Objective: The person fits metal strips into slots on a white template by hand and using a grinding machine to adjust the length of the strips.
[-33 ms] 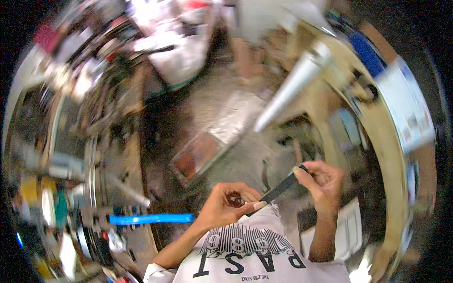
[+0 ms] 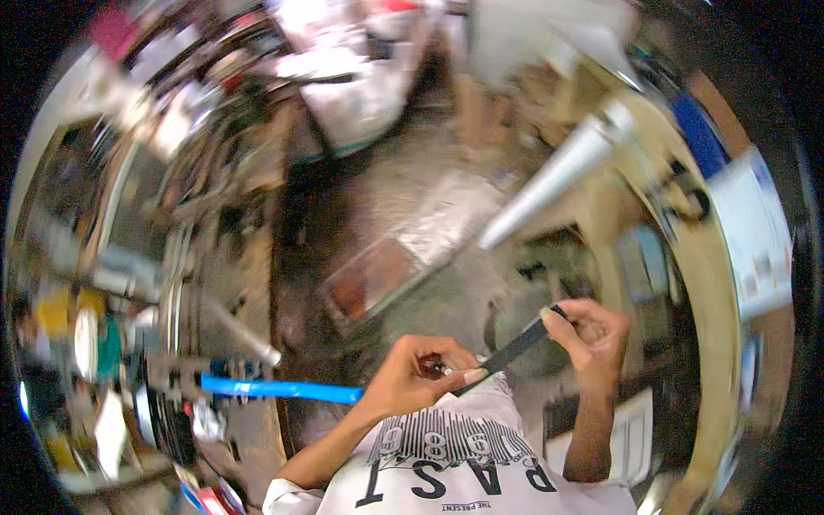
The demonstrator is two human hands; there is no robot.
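Observation:
A narrow, flat black strip point(image 2: 520, 345) stretches at a slant between my two hands, in front of my white printed shirt. My left hand point(image 2: 419, 376) pinches its lower end between thumb and fingers. The upper end is gripped by my right hand point(image 2: 590, 336), with the thumb pressed on top and the fingers curled behind. What the strip is made for cannot be made out. Just left of my left forearm, a bright blue bar point(image 2: 283, 390) juts out from the cluttered side.
A long white tube point(image 2: 558, 176) slants beside a curved-looking pale wooden table point(image 2: 699, 292) on the right. On the floor ahead lies a rectangular panel point(image 2: 373, 279), partly reddish. A bulky white sack point(image 2: 360, 107) stands farther off. Blurred clutter fills the left side.
The surroundings have shifted slightly right and down in the view. Both hands keep their hold on the black strip and have barely moved.

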